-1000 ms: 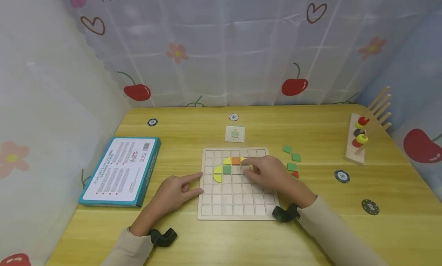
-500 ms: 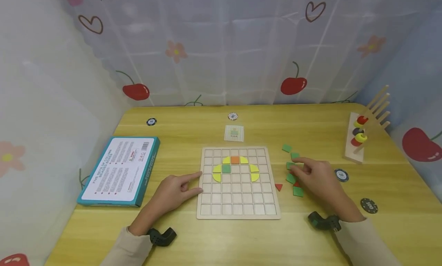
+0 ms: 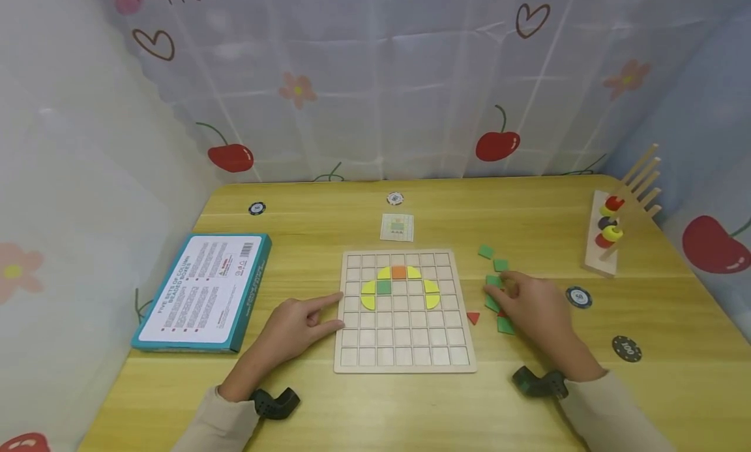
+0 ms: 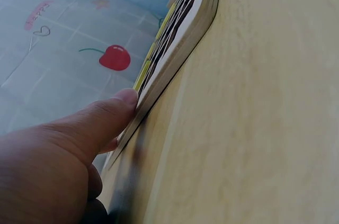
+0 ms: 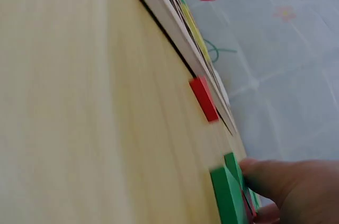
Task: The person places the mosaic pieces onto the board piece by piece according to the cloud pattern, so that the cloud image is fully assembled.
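Here's the right hand [image 3: 536, 308] in among the loose green tiles [image 3: 500, 265], right of the grid board [image 3: 403, 356], thumb seemingly touching one; pinching or not, I can't tell. They're squarish, no long axis. The left hand [image 3: 293, 328] is well away, index and thumb spread at the board's left edge. In the cells, yellow pieces [image 3: 431, 287] arch round, orange square [image 3: 399, 272] at the far middle, green square [image 3: 384, 287] inside left.

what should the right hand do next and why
Probably pinch one of the loose green tiles and lift it toward the board: the right hand is at them, and the cell right of the board's green square is bare.
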